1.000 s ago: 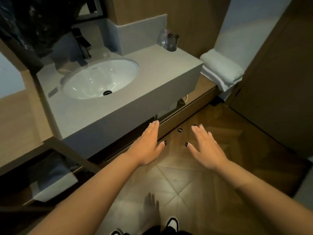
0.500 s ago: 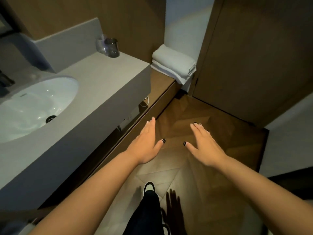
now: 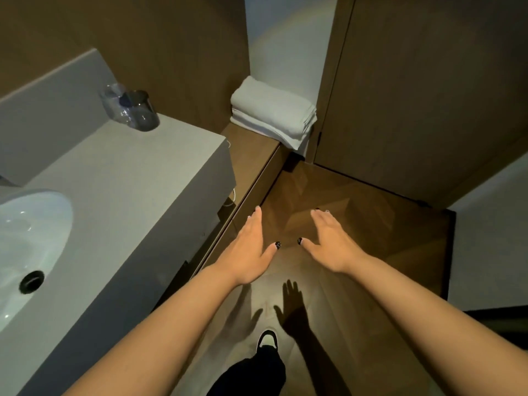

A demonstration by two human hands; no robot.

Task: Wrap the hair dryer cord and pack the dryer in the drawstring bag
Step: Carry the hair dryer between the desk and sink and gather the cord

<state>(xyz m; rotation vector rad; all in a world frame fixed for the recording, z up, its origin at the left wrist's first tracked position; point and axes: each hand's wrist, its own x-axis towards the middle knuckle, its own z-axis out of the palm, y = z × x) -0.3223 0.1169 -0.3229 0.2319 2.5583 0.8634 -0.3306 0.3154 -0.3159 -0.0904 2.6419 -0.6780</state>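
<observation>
My view has swung right off the sink [image 3: 28,238] toward the towels [image 3: 271,112] at 12 o'clock, my left hand [image 3: 248,250] and right hand [image 3: 331,244] flat, spread, holding nothing; neither dryer nor bag is visible, so wrapping remains unstarted.

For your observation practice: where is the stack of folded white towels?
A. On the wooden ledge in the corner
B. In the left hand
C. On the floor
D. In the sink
A: the towels sit on the ledge beside the counter, against the corner wall.
</observation>
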